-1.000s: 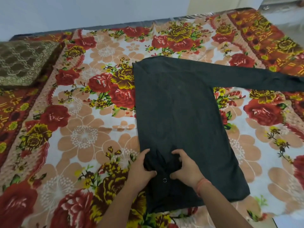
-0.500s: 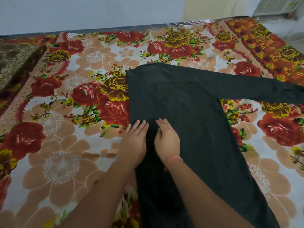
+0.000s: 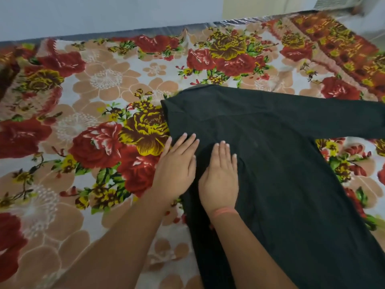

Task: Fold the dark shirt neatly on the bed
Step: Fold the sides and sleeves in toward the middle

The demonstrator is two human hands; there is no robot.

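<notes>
Over the whole bed, a floral blanket with red and yellow roses. Upon it, right of the middle, the dark shirt, lying flat, its left side a straight edge, one sleeve stretched out to the right. At that left edge, the left hand, palm down, fingers straight and released, grasping nothing, partly on cloth, partly on blanket. Just beside it, the right hand, flat on the shirt, fingers straight and together, holding nothing. On the right wrist, a thin orange band.

Left hand and right hand rest on the shirt atop the bed.
</notes>
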